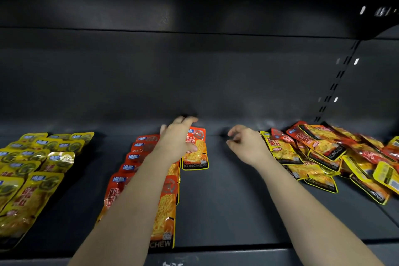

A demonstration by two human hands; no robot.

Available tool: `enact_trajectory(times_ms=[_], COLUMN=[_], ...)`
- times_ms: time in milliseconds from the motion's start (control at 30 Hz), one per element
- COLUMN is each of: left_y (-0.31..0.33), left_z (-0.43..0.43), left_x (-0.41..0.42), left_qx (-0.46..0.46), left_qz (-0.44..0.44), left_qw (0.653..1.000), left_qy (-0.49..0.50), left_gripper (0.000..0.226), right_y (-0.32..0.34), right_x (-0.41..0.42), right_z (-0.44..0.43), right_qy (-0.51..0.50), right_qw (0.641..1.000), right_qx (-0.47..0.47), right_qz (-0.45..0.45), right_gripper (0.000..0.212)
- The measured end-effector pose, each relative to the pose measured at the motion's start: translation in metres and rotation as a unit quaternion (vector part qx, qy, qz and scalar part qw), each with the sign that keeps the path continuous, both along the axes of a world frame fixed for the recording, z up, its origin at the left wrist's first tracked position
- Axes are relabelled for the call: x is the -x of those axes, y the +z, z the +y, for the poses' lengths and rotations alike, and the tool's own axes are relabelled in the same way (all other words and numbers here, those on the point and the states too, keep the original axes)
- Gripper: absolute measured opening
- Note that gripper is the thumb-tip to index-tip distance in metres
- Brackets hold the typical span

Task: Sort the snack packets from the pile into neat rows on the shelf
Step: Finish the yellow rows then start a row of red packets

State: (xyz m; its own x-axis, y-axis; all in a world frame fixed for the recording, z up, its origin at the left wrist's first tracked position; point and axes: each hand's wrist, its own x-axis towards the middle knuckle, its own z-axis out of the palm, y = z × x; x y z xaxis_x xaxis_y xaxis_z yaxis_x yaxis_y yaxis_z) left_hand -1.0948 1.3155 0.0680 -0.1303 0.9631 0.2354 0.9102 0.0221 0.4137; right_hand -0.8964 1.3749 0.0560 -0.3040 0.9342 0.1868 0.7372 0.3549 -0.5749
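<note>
left hand (179,136) rests on orange packet (195,154) | orange row (165,207) under its forearm | right hand (246,145) loosely curled, holds nothing | pile (323,153) just right of it | yellow rows (32,168) well left of left hand

Head-worn view, forward and down, close over shelf (216,201).

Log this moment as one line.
left hand: on orange packet, beside orange rows | right hand: empty, near pile | yellow rows: far left
</note>
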Motion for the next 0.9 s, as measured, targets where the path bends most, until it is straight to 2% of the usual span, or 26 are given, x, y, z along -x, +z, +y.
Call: enact_trajectory(times_ms=[667, 900], left_y=[-0.0021, -0.0020], left_z=[0.0019, 0.0006], left_x=[-0.0018, -0.0028], left_qx=[-0.012, -0.033], left_qz=[0.040, 0.094], left_qw=[0.999, 0.995], left_qy=[0.016, 0.027], left_gripper=[0.071, 0.073], right_y=[-0.0035, -0.0045], right_x=[-0.0007, -0.0010], right_z=[0.0000, -0.0007], right_qy=[0.004, 0.002], right_qw=[1.000, 1.000], right_qx=[-0.009, -0.007], right_qz=[-0.008, -0.009], right_gripper=[0.016, 0.017])
